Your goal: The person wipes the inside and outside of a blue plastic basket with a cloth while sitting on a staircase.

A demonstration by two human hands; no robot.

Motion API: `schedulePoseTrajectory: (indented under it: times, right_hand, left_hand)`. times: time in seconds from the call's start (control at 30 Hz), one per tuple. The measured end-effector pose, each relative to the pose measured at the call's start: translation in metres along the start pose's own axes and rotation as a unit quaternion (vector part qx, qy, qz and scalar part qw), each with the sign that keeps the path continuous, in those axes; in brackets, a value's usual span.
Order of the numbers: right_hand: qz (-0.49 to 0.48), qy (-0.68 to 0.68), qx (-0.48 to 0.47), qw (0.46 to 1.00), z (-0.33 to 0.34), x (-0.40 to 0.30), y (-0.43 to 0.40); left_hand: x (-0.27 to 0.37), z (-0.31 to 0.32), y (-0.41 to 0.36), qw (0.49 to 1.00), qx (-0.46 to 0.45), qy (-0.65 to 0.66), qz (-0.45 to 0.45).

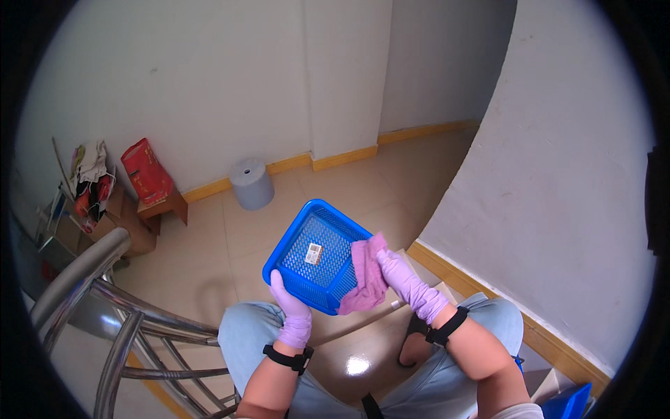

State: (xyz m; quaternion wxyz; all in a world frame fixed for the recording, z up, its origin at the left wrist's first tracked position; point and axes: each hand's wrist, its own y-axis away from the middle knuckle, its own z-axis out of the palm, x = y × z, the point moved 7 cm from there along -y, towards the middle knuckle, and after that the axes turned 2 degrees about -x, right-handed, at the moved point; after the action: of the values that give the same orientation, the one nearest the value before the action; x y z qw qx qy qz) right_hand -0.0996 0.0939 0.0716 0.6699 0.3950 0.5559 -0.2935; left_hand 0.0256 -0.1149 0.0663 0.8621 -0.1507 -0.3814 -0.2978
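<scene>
A blue perforated plastic basket (pixel 293 236) is held up over my knees, its open side facing me, with a white printed label (pixel 313 254) on the inside of its bottom. My left hand (pixel 291 306), in a thin lilac glove, grips the basket's near left corner, thumb over the rim. On the right side of the basket, my right hand (pixel 402 272), also gloved, holds a pink cloth (pixel 369 277) draped over the rim. The fingers of my right hand are partly hidden by the cloth.
A metal stair railing (pixel 110 256) curves along the left. Behind it stand a cardboard box (pixel 131 230) heaped with cloths, a small wooden stool (pixel 163 207) bearing a red bag (pixel 146 175), and a grey plastic stool (pixel 252 184). At the lower right lies a blue plastic object (pixel 568 403), beside the wall.
</scene>
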Motion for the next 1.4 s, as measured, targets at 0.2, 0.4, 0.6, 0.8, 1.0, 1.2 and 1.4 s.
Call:
schedulePoseTrajectory:
  times: [0.2, 0.4, 0.6, 0.8, 1.0, 1.2, 1.4]
  right_hand:
    - [0.07, 0.081, -0.009, 0.994, 0.026, -0.016, 0.024]
    - [0.028, 0.321, -0.148, 0.935, 0.069, 0.027, 0.044]
    - [0.069, 0.349, -0.079, 0.931, 0.061, -0.007, 0.04]
    - [0.037, 0.457, 0.028, 0.888, 0.033, -0.022, 0.029]
    - [-0.01, 0.546, 0.124, 0.828, 0.006, -0.037, 0.022]
    - [-0.085, 0.598, 0.127, 0.787, 0.011, -0.042, 0.028]
    - [-0.229, 0.701, 0.109, 0.666, 0.049, -0.037, 0.038]
  left_hand:
    - [-0.001, -0.011, -0.006, 1.0, -0.01, 0.023, 0.011]
    - [-0.003, -0.001, -0.001, 0.995, 0.039, 0.09, -0.029]
    - [-0.013, -0.005, -0.005, 0.994, 0.06, -0.03, -0.086]
    - [-0.046, 0.01, 0.006, 0.926, -0.102, -0.161, -0.327]
    - [-0.037, -0.001, 0.001, 0.913, -0.057, -0.26, -0.308]
    - [-0.033, 0.026, 0.003, 0.91, -0.192, -0.101, -0.354]
    - [-0.025, 0.014, -0.01, 0.946, -0.108, -0.051, -0.302]
